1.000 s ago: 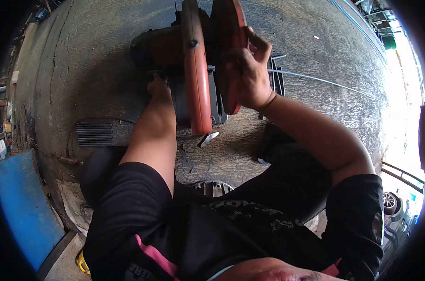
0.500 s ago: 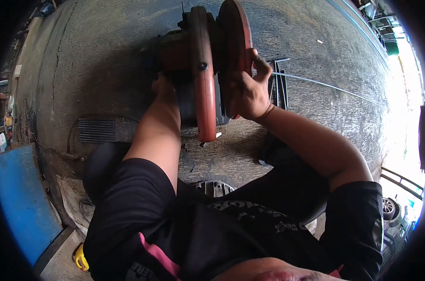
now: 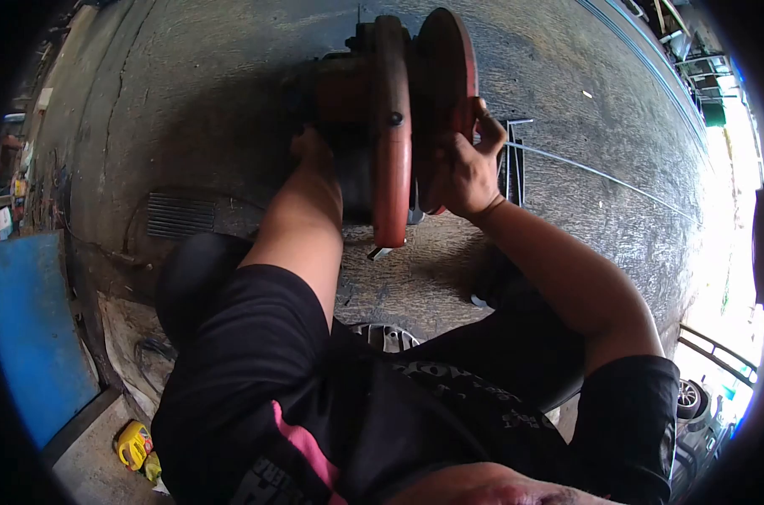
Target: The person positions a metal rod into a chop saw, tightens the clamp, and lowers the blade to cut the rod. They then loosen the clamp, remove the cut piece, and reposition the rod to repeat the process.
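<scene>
A large red power tool (image 3: 393, 160) with a curved guard and handle stands on the floor in front of me. Beside it on the right is a round, reddish disc-shaped part (image 3: 451, 76). My right hand (image 3: 473, 172) grips the lower right edge of that round part, thumb and fingers around the rim. Low on the tool's left side, in dark shadow, is my left hand (image 3: 313, 147); its fingers are mostly hidden, so its grip cannot be made out.
A ribbed metal grate (image 3: 181, 215) lies at left, near a blue panel (image 3: 37, 328) and a yellow container (image 3: 133, 444). A long thin rod (image 3: 601, 174) and a dark metal frame (image 3: 515, 164) are on the right. A slotted round metal part (image 3: 384, 337) sits between my legs.
The tool, the disc and both my hands appear slightly further right and a little lower in view. Background items have shifted too. My right hand keeps its hold on the rim.
</scene>
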### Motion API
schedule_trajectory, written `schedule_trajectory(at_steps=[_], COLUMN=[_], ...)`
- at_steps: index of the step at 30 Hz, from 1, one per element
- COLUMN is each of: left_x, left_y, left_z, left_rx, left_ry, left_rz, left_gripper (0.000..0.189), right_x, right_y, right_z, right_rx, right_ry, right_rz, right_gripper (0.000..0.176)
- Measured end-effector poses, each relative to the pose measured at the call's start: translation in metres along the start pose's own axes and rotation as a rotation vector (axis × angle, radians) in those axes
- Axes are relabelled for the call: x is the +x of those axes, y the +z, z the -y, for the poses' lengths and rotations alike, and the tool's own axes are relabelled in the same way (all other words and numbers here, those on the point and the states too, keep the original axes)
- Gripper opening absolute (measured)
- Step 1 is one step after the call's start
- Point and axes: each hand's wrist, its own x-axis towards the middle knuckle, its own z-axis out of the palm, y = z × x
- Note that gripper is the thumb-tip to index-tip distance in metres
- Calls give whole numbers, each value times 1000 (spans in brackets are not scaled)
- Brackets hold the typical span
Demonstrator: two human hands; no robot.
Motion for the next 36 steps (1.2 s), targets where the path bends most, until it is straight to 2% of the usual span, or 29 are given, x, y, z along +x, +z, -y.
schedule_trajectory(at_steps=[2,4,7,11,16,36], left_x=[-6,-27,12,39,11,4], left_y=[-1,-7,7,16,15,14], left_z=[-2,-18,8,33,5,-8], left_rx=[-13,128,73,-61,-27,-26], left_ry=[-1,-18,-29,28,-39,-117], left_rz=[1,91,-15,31,16,39], left_gripper=[38,49,40,40,41,45], right_x=[-1,-1,-6,-6,-4,6], right_y=[-1,1,4,3,2,-1], right_z=[1,5,4,3,4,4], right_rx=[-25,18,34,-43,-75,-40], right_ry=[16,52,81,93,74,74], right_rz=[11,-19,-18,-4,13,-15], right_gripper=[20,21,24,28,26,23])
